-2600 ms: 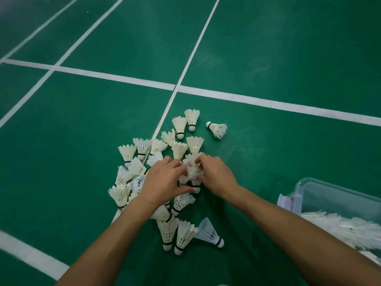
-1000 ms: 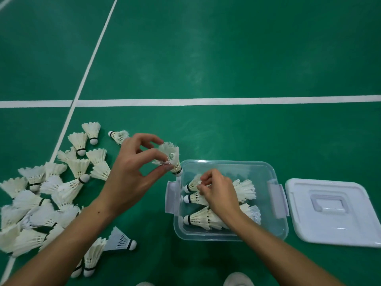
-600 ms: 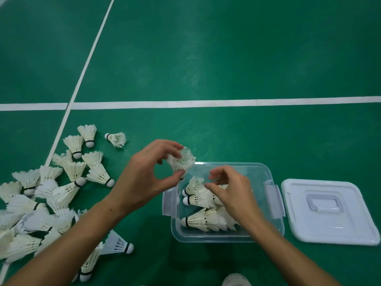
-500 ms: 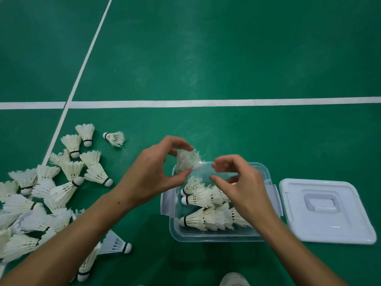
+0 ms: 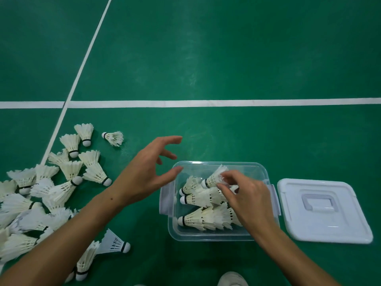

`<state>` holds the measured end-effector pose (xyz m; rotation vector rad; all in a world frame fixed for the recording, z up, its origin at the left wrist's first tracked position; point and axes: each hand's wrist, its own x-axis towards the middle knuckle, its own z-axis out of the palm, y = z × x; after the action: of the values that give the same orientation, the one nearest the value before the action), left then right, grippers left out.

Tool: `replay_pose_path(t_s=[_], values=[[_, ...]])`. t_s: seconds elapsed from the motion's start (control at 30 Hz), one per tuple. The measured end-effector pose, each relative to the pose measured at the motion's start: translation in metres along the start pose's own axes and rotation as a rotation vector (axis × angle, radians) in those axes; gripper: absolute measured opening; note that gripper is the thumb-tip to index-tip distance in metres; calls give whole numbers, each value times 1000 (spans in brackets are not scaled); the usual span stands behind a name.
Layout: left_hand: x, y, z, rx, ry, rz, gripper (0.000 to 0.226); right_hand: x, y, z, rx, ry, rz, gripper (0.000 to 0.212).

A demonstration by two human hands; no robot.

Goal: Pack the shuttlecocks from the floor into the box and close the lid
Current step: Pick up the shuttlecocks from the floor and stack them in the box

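A clear plastic box (image 5: pixel 245 166) stands open on the green floor with rows of white shuttlecocks (image 5: pixel 201 218) lying inside. My right hand (image 5: pixel 245 200) reaches into the box and pinches the feathers of one shuttlecock (image 5: pixel 213 178) over the stacked rows. My left hand (image 5: pixel 147 172) hovers just left of the box with spread, relaxed fingers and holds nothing. Several loose shuttlecocks (image 5: pixel 68 184) lie in a pile on the floor at the left. The white lid (image 5: pixel 323 211) lies flat on the floor right of the box.
White court lines (image 5: pixel 206 103) cross the green floor beyond the box. A shoe tip (image 5: pixel 232 279) shows at the bottom edge. One stray shuttlecock (image 5: pixel 113 138) lies apart above the pile, and another (image 5: pixel 115 243) lies near my left forearm.
The shuttlecock passed from my left hand to my right hand, which lowered it into the box. My left hand let go and spread its fingers beside the box.
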<state>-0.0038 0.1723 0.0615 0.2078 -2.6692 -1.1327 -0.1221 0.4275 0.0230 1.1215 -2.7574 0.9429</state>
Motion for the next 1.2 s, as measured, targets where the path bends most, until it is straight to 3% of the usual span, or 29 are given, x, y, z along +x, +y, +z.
replay_pose_path(t_s=[0.27, 0.6, 0.97, 1.2], values=[[-24, -19, -12, -25, 97, -82, 46, 11, 3, 54, -127, -176, 64, 19], [-46, -33, -21, -8, 116, -152, 39, 24, 1, 71, 25, -376, 134, 29], [-85, -52, -60, -11, 197, -238, 48, 35, -41, 12, 108, -238, 98, 44], [-106, -66, -85, -73, 287, -287, 58, 71, -113, 43, 181, -277, -65, 50]])
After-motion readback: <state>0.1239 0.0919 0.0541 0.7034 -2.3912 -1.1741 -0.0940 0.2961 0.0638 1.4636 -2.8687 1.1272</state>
